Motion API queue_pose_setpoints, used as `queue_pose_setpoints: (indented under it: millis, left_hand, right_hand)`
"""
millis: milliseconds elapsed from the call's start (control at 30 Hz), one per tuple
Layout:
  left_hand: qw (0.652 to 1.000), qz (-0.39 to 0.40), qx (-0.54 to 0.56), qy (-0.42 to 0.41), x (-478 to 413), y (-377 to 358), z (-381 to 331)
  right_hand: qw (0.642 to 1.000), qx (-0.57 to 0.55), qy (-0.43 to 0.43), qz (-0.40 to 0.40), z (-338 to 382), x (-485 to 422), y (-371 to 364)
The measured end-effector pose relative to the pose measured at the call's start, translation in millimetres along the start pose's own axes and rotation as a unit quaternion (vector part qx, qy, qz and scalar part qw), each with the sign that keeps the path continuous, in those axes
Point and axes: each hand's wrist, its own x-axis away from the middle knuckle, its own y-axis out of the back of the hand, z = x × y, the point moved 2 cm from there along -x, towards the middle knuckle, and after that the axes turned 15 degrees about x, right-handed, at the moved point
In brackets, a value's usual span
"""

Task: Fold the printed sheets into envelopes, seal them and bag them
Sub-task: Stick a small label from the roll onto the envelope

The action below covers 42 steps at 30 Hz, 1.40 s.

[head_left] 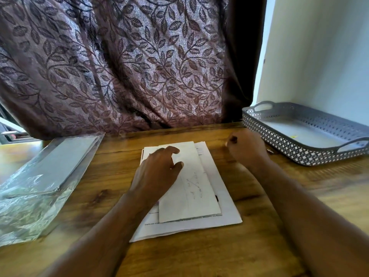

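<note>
A folded white sheet (196, 198) lies lengthwise on a small stack of printed sheets (227, 214) in the middle of the wooden table (199, 254). My left hand (157, 172) rests flat on the folded sheet's left half, fingers spread, pressing it down. My right hand (246, 148) hovers to the right of the stack's far end, fingers curled in; something small and dark shows at its fingertips, too small to name. A clear plastic bag (36, 188) holding grey flat pieces lies at the left.
A grey perforated tray (283, 145) with handles stands at the back right against a white wall. A leaf-patterned curtain (119, 66) hangs along the table's far edge. A small metal clip (270, 150) lies beside the tray.
</note>
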Motion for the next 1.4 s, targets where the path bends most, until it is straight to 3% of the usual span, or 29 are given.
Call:
queue_pose_setpoints:
  millis: [200,300,533,600,667,767,833,1000,1400]
  left_hand:
    - [0.998,-0.015,0.020,-0.057,4.7,-9.9,-17.4]
    - [0.997,-0.027,0.012,-0.068,3.9,-9.8,-12.2]
    - [0.996,-0.029,0.021,-0.078,2.3,-9.6,-7.5]
    - [0.996,-0.029,0.032,-0.081,1.8,-9.2,-8.9]
    - [0.994,-0.036,0.065,-0.077,0.6,-7.2,-9.0]
    - [0.985,-0.051,0.158,-0.055,-1.8,-4.8,-5.5]
    - [0.975,-0.074,0.204,-0.055,-3.8,-3.4,-3.9]
    - [0.964,-0.115,0.224,-0.082,-4.8,0.5,-6.1]
    - [0.962,-0.123,0.207,-0.128,-5.6,4.9,-4.9]
  right_hand:
    - [0.995,0.035,-0.086,-0.023,-51.6,-8.5,6.8]
    - [0.999,0.010,-0.052,-0.008,-54.3,-10.2,1.8]
    - [0.997,0.070,-0.032,0.028,-51.4,-12.4,-9.1]
    - [0.999,0.021,-0.018,0.038,-42.0,-11.9,-7.5]
    - [0.993,-0.098,0.005,0.071,-24.0,-7.0,-5.4]
    - [0.946,-0.305,0.028,0.103,6.8,8.4,1.5]
    - [0.923,-0.364,0.066,0.109,24.4,16.2,5.2]
    - [0.914,-0.365,0.147,0.095,50.4,25.1,7.2]
    - [0.911,-0.363,0.173,0.091,57.7,25.3,0.6]
